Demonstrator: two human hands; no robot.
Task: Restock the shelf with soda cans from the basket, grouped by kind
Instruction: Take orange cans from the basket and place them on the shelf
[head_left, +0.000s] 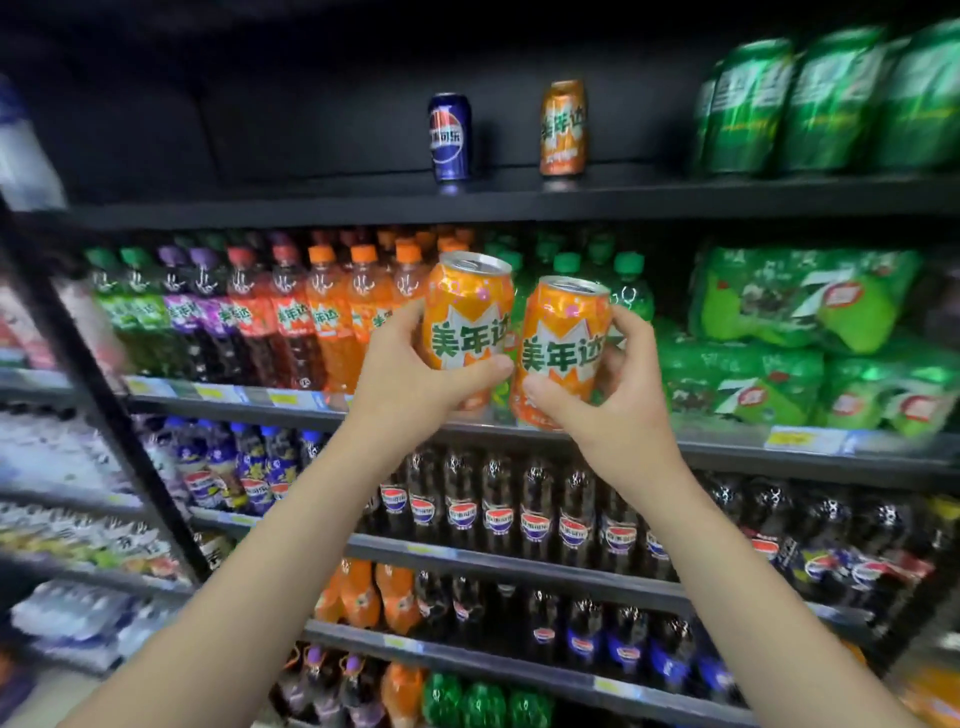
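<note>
I stand before a dark shop shelving unit (519, 200) stocked with drinks on every tier. My left grip (410, 374) is clamped on an orange can (467, 312), thumb across the front under the green characters 美年达, fingers round the back. My right grip (618, 395) is clamped on a second orange can (563, 348) of the same brand, thumb low on its front, fingertips hooked round its right side. Both cans are upright, tilted a little, tops up and unopened, held side by side and nearly touching, in front of the second tier.

Above my grips, on the top shelf, stand two lone cans well apart from each other: a blue Pepsi can (450, 137) up and slightly left of my left grip, its label reading 百事可乐 as far as I can make out, and an orange 美年达 can (563, 129) straight above my right grip. Up and to the right of that are green multipacks (826, 104), their print too blurred to read.

Behind my grips and to the left runs a row of bottles (270, 312) with green, purple, red and orange caps, all labelled 美年达. To the right of my right grip lie green 7-Up packs (810, 306), the 7 plainly legible. Below my grips, dark Pepsi bottles (498, 512) fill the next tier, and yellow price tags (792, 439) sit along the shelf edges, unreadable.
</note>
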